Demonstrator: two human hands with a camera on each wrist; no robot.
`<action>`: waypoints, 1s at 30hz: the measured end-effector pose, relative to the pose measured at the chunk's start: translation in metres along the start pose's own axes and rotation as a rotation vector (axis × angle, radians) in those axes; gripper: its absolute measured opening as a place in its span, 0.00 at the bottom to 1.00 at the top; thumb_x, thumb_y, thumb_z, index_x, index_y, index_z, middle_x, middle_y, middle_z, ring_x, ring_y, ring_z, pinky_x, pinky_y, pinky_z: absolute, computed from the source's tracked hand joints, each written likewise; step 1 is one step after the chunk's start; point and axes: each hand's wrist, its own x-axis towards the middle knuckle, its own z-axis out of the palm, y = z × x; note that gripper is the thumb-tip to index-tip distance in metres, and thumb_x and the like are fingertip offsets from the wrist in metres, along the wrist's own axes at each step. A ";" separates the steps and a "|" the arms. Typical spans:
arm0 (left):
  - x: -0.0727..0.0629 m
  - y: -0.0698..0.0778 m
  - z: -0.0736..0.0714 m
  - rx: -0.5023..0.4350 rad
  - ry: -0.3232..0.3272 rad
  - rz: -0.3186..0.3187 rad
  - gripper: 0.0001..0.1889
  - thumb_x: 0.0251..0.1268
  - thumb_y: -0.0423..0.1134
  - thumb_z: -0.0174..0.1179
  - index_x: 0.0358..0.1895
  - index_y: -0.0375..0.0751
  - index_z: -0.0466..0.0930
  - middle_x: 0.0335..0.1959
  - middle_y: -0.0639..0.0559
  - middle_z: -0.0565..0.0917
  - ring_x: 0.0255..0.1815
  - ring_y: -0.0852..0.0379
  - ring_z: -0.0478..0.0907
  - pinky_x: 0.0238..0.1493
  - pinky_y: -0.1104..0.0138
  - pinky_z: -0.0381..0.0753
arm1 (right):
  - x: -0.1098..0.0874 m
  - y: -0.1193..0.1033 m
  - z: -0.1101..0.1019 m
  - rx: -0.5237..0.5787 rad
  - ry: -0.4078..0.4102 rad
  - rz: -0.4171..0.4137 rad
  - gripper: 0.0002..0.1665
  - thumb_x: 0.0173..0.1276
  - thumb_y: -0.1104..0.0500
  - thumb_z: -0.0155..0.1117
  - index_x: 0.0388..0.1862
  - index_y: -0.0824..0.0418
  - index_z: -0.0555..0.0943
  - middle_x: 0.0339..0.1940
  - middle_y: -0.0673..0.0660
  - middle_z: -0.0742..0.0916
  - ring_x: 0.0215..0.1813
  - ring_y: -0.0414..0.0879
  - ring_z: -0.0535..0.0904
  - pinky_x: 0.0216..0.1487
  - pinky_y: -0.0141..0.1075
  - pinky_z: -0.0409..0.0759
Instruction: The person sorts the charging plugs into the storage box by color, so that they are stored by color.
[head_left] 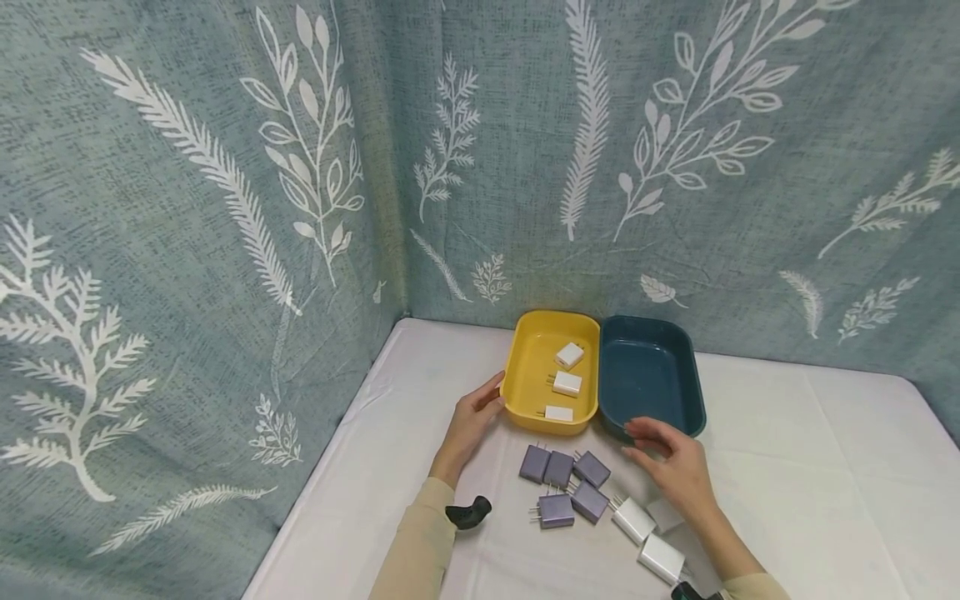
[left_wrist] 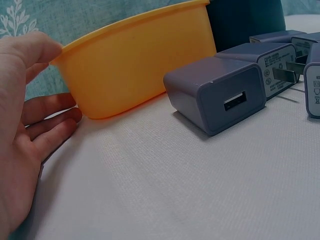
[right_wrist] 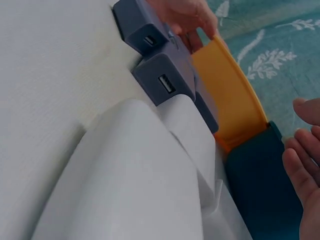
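Note:
My left hand [head_left: 470,425] touches the left side of a yellow tray [head_left: 551,427]; in the left wrist view its fingers [left_wrist: 52,110] rest against the outer wall. Inside the tray lie three white charger plugs [head_left: 567,384]. Beside it stands a dark blue tray [head_left: 651,379] with nothing visible in it. My right hand [head_left: 675,467] hovers by the blue tray's front edge, fingers loosely bent and holding nothing. In the right wrist view, the hand [right_wrist: 305,160] appears beside that tray. Several purple charger plugs [head_left: 555,510] lie in front of the yellow tray.
White charger plugs [head_left: 662,558] lie on the white tablecloth [head_left: 810,483] near my right forearm, one partly hidden by it. A patterned green-blue curtain [head_left: 510,167] hangs behind the trays and along the left. A black strap piece [head_left: 468,512] sits at my left wrist.

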 end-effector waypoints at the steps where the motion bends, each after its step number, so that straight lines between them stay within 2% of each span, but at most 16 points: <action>1: 0.000 0.000 0.000 -0.001 -0.001 -0.002 0.25 0.70 0.36 0.55 0.70 0.46 0.69 0.72 0.50 0.70 0.70 0.46 0.70 0.70 0.54 0.69 | -0.001 0.001 -0.001 -0.003 0.000 -0.007 0.25 0.50 0.71 0.75 0.50 0.69 0.81 0.46 0.66 0.88 0.46 0.28 0.82 0.47 0.31 0.84; 5: 0.000 0.000 0.000 -0.015 -0.004 -0.003 0.25 0.70 0.36 0.55 0.70 0.47 0.69 0.71 0.50 0.70 0.70 0.46 0.70 0.71 0.54 0.69 | -0.004 0.004 -0.003 -0.004 0.000 -0.020 0.25 0.50 0.72 0.75 0.49 0.70 0.81 0.45 0.67 0.88 0.45 0.29 0.83 0.47 0.31 0.84; 11: 0.000 0.000 0.000 -0.018 -0.018 -0.002 0.25 0.71 0.37 0.55 0.70 0.45 0.68 0.72 0.50 0.70 0.70 0.45 0.70 0.71 0.54 0.68 | -0.011 0.008 -0.004 -0.009 -0.011 0.006 0.26 0.50 0.73 0.74 0.50 0.70 0.81 0.46 0.67 0.88 0.45 0.31 0.84 0.47 0.31 0.84; 17: 0.000 0.000 -0.001 -0.017 -0.011 0.008 0.25 0.70 0.37 0.56 0.70 0.46 0.69 0.71 0.50 0.70 0.70 0.46 0.70 0.71 0.54 0.69 | -0.017 0.009 -0.003 -0.008 -0.024 0.065 0.26 0.50 0.73 0.74 0.51 0.71 0.81 0.47 0.67 0.87 0.45 0.31 0.83 0.48 0.33 0.84; 23: 0.000 0.000 -0.001 -0.020 -0.009 -0.002 0.25 0.70 0.37 0.56 0.70 0.47 0.69 0.71 0.50 0.70 0.70 0.46 0.71 0.71 0.54 0.69 | -0.024 0.015 -0.006 -0.053 -0.044 0.126 0.25 0.51 0.70 0.74 0.51 0.69 0.81 0.47 0.65 0.88 0.45 0.30 0.83 0.48 0.28 0.83; 30: 0.000 0.000 -0.002 -0.019 -0.015 0.003 0.25 0.71 0.37 0.55 0.70 0.46 0.69 0.72 0.50 0.70 0.70 0.46 0.70 0.71 0.55 0.69 | -0.032 0.022 -0.009 -0.076 -0.066 0.138 0.25 0.51 0.69 0.75 0.50 0.68 0.82 0.45 0.62 0.89 0.43 0.43 0.87 0.44 0.24 0.83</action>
